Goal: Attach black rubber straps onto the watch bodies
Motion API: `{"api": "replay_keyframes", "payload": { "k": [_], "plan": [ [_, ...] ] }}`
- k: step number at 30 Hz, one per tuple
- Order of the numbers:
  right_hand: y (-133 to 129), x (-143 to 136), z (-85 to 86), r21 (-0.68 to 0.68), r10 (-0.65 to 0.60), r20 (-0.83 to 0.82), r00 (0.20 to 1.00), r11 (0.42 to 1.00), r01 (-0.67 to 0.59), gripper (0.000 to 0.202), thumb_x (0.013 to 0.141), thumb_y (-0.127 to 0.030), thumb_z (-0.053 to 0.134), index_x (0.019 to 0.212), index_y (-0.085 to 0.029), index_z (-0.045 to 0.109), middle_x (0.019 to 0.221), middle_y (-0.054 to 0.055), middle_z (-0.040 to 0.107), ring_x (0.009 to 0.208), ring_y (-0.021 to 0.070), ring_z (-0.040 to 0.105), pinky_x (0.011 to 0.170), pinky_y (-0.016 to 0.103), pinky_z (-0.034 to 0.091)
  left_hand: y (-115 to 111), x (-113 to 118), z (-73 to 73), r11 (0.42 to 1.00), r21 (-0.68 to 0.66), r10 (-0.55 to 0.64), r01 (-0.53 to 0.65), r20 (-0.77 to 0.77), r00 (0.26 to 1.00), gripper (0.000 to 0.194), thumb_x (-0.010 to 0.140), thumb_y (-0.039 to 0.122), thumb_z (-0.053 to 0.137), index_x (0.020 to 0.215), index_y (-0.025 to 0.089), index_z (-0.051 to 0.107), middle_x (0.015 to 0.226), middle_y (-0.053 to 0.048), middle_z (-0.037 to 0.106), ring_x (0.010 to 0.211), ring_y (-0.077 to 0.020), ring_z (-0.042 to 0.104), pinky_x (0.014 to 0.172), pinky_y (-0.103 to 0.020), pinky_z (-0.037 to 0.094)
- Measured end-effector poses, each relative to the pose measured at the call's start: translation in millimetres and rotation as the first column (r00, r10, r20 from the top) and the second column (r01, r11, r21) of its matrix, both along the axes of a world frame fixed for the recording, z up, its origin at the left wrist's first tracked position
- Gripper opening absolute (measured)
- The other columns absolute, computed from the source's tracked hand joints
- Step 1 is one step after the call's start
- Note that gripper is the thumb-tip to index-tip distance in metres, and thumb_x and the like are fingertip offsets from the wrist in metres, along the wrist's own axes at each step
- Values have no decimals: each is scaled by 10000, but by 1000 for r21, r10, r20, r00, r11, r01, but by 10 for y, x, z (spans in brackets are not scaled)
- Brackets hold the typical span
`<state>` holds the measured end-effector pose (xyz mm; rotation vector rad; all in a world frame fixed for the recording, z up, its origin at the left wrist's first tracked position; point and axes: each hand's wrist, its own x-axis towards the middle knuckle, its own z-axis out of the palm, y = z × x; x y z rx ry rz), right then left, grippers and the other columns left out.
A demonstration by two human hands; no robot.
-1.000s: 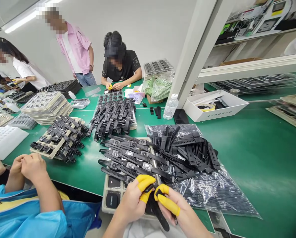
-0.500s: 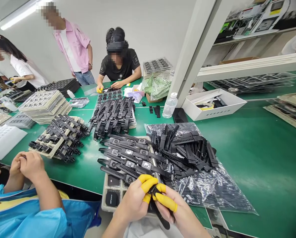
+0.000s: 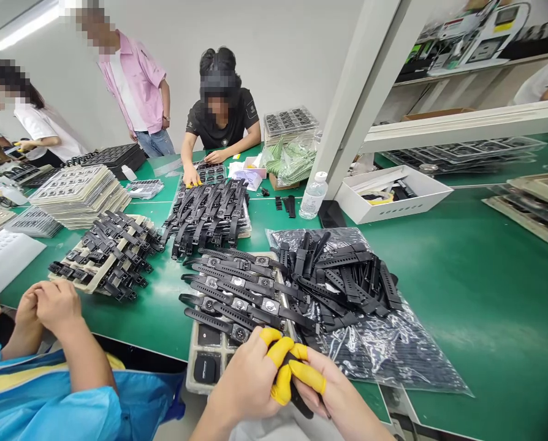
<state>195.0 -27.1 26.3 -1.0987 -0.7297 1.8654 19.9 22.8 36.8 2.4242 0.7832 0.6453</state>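
Observation:
Close in front of me, my left hand [image 3: 261, 370] and my right hand [image 3: 317, 383] meet with yellow finger cots on thumbs and fingertips. Both are closed on a black smartwatch with a strap [image 3: 301, 401]; the strap hangs down below the right fingers, and the watch body is mostly hidden. Just beyond them lies a tray [image 3: 192, 375] bearing rows of black smartwatches [image 3: 239, 304] with straps attached, backs up. A bare watch body [image 3: 205, 367] sits in its near-left compartment. To the right, loose black straps [image 3: 347, 275] are heaped on a clear plastic bag [image 3: 393, 355].
Beyond the tray stand two more strap-covered watch stacks [image 3: 209, 214] [image 3: 111, 251]. A water bottle [image 3: 314, 196], a phone [image 3: 333, 214] and a white box [image 3: 393, 205] line the back. On my left, a co-worker's clasped hands [image 3: 53, 309] rest at the table edge.
My left fingers have shifted and curled further over the watch, covering more of it. Across the table, a co-worker's yellow-tipped hand has reached forward to the stack there.

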Motion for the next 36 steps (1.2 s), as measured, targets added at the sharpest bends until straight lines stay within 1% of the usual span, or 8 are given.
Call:
{"api": "replay_keyframes", "payload": {
  "k": [6,9,13,16,22,26,32,36],
  "plan": [
    [4,-8,0,42,59,30,998,997,-61,549,854,-739,689,855,-202,575,476,-120,358,457,75,203,495,249,206,-5,-46,66,1000,19,-25,24,47,999,412,945,223,452,1329,128,567,1082,-167,647,954,-282,605,847,-449,607],
    [5,5,21,88,72,51,996,993,-76,534,890,-732,649,867,-202,587,487,-111,370,466,83,230,503,247,241,-21,-96,56,1000,-14,-22,24,120,993,468,984,249,459,1438,144,495,1204,-181,653,1081,-292,638,938,-454,610],
    [2,64,107,258,43,205,978,961,-96,453,901,-663,685,961,-215,660,752,1,625,653,156,524,651,285,458,-112,-187,72,1000,-12,8,-7,90,996,591,1014,220,481,1586,196,334,1399,-179,629,1293,-294,631,1054,-433,589],
    [27,123,196,341,52,367,929,921,-187,379,935,-606,664,972,-233,713,942,58,720,883,247,642,830,356,514,-163,-309,132,998,35,44,-45,18,999,600,1042,183,442,1622,222,292,1417,-161,648,1302,-275,651,1044,-390,600],
    [127,193,241,394,86,650,755,811,-432,289,1036,-465,550,1020,-227,712,913,51,736,782,218,656,706,322,481,-7,-807,372,965,169,225,-201,-138,964,429,1024,163,474,1446,201,536,1222,-107,754,1088,-224,736,920,-325,626],
    [142,117,208,484,-99,808,580,673,-560,317,1074,-406,474,1052,-195,709,885,68,673,722,202,630,635,319,444,115,-1161,492,953,258,247,-159,-357,901,317,968,99,497,1165,221,714,1096,-85,758,988,-240,688,858,-377,589],
    [213,-179,137,491,-320,870,376,484,-724,281,1095,-272,431,1083,-163,690,909,87,689,763,209,644,623,320,447,231,-1511,521,949,41,297,-313,-449,843,336,925,50,438,1103,212,672,1021,-49,710,979,-224,627,886,-352,535],
    [322,-375,63,428,-341,893,292,452,-782,176,1064,-203,497,1036,-174,669,897,84,697,781,224,645,605,324,427,415,-1605,465,959,-40,220,-280,-517,827,309,965,72,416,1044,228,672,1026,-31,699,972,-211,623,959,-376,476]
  ]
}}
